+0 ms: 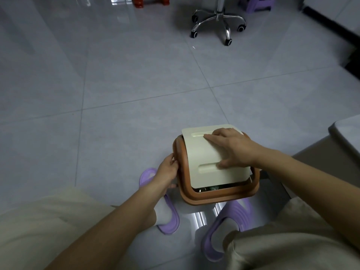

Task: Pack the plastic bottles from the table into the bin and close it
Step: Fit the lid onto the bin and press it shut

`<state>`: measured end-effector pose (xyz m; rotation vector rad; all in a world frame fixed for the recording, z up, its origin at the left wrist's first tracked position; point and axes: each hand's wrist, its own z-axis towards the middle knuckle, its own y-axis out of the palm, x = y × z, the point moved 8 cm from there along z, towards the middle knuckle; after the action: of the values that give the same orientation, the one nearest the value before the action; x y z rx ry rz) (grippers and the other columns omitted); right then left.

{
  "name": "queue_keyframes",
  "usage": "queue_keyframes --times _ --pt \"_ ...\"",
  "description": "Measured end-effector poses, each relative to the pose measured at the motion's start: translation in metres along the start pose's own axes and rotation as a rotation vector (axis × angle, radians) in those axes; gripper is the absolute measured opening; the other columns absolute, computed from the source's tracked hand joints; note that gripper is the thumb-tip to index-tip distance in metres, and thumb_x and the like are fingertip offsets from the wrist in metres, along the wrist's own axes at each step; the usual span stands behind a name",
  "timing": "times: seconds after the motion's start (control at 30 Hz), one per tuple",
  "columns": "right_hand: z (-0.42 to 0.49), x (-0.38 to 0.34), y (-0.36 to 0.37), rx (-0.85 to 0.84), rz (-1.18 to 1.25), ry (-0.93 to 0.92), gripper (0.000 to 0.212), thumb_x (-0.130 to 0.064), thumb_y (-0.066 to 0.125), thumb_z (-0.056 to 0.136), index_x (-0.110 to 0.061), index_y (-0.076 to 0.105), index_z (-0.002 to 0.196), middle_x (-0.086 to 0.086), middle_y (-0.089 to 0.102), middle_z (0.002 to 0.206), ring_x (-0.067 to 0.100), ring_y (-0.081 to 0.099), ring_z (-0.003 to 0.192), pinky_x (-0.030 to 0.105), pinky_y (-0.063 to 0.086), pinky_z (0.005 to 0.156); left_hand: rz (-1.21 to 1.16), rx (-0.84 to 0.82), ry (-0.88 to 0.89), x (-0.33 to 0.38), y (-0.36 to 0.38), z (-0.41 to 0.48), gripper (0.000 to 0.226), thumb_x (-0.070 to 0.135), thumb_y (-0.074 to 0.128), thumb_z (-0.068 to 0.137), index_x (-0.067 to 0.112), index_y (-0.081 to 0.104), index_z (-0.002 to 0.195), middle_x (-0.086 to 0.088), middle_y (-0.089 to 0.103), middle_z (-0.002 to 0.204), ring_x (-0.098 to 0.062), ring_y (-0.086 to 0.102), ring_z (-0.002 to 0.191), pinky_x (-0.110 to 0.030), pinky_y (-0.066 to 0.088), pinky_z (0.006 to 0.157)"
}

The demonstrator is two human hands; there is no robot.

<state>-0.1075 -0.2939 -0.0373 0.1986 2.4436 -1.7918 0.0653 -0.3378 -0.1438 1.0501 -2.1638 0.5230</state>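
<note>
A brown-rimmed bin (220, 195) stands on the floor between my feet. A cream lid (202, 158) with two long grooves lies on top of it, slightly askew, leaving a narrow gap at the near edge where green bottle parts (212, 188) show. My right hand (231, 147) rests flat on the lid with fingers spread, pressing on it. My left hand (167, 170) grips the bin's left rim. The rest of the bin's contents are hidden by the lid.
Purple slippers (167, 221) (229, 227) are on my feet on either side of the bin. A table edge (344, 137) is at the right. A chrome office chair base (218, 22), a red stool (150, 0) and a purple stool (257, 2) stand far off on the tiled floor.
</note>
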Motion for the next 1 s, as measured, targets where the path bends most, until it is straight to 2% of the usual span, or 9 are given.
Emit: queue_keyframes --times 0.13,0.27,0.33,0.4,0.53,0.63,0.7,0.8,1.0 --pt "0.003 -0.002 0.018 -0.044 0.002 -0.003 0.092 -0.046 0.072 0.073 -0.030 0.020 0.148 0.003 0.031 0.147 0.024 0.028 0.132 0.031 0.024 0.107 0.033 0.046 0.025 0.000 -0.002 0.003 0.041 0.017 0.037 0.100 0.027 0.038 0.139 -0.002 0.056 0.132 -0.030 0.055 0.119 -0.058 0.053 0.089" --pt "0.002 0.000 0.022 0.017 0.002 -0.009 0.093 -0.045 0.073 0.073 -0.028 0.021 0.148 0.005 0.032 0.147 0.025 0.028 0.133 0.031 0.022 0.108 0.040 0.089 0.044 0.000 -0.005 0.008 0.042 0.011 0.036 0.100 0.024 0.038 0.139 0.003 0.055 0.117 -0.024 0.056 0.104 -0.053 0.056 0.084" --pt "0.003 0.000 0.026 -0.014 0.005 -0.025 0.094 -0.050 0.071 0.073 -0.026 0.021 0.148 0.006 0.029 0.150 0.025 0.025 0.136 0.033 0.019 0.111 0.053 0.109 0.029 -0.005 -0.005 0.011 0.041 0.014 0.037 0.100 0.023 0.037 0.140 -0.005 0.059 0.117 -0.028 0.060 0.102 -0.048 0.057 0.078" --pt "0.000 0.004 0.027 -0.061 0.172 -0.004 0.093 -0.058 0.066 0.072 -0.025 0.024 0.148 0.007 0.026 0.154 0.025 0.022 0.140 0.036 0.017 0.113 0.046 0.120 -0.021 -0.013 -0.003 0.010 0.040 0.017 0.036 0.100 0.023 0.038 0.139 -0.017 0.062 0.122 -0.035 0.062 0.106 -0.045 0.057 0.074" --pt "-0.014 0.059 0.005 0.188 0.460 0.334 0.079 -0.061 0.049 0.086 -0.020 0.025 0.148 0.008 0.020 0.157 0.027 0.019 0.143 0.043 0.020 0.114 -0.059 0.180 0.006 -0.007 -0.005 0.021 0.043 0.037 0.037 0.092 0.015 0.054 0.125 -0.020 0.062 0.123 -0.037 0.060 0.111 -0.050 0.054 0.091" --pt "-0.025 0.090 0.033 0.120 0.684 0.594 0.086 -0.061 0.049 0.085 -0.016 0.016 0.150 0.012 0.023 0.155 0.032 0.029 0.139 0.047 0.030 0.110 -0.027 0.193 0.124 0.022 0.001 0.025 0.063 0.068 0.037 0.075 0.030 0.057 0.121 -0.002 0.065 0.122 -0.026 0.060 0.111 -0.047 0.047 0.100" --pt "-0.030 0.090 0.059 0.117 0.965 0.688 0.084 -0.063 0.052 0.082 -0.017 0.024 0.147 0.008 0.032 0.152 0.030 0.039 0.133 0.043 0.035 0.106 0.038 0.146 0.191 0.039 0.012 0.019 0.068 0.067 0.053 0.069 0.031 0.053 0.126 0.004 0.063 0.122 -0.020 0.060 0.110 -0.042 0.047 0.101" --pt "-0.034 0.083 0.077 0.257 1.214 0.718 0.052 -0.061 0.054 0.083 -0.028 0.051 0.123 0.002 0.053 0.135 0.022 0.053 0.112 0.037 0.042 0.098 0.111 0.137 0.224 0.043 0.015 0.017 0.070 0.061 0.065 0.065 0.027 0.054 0.126 0.006 0.066 0.120 -0.017 0.062 0.108 -0.040 0.049 0.100" --pt "-0.032 0.084 0.088 0.325 1.236 0.771 0.070 -0.065 0.050 0.082 -0.024 0.044 0.138 0.003 0.051 0.137 0.024 0.052 0.117 0.040 0.040 0.099 0.165 0.163 0.235 0.049 0.008 0.022 0.060 0.058 0.065 0.072 0.029 0.055 0.125 0.006 0.065 0.119 -0.019 0.061 0.109 -0.041 0.048 0.100"
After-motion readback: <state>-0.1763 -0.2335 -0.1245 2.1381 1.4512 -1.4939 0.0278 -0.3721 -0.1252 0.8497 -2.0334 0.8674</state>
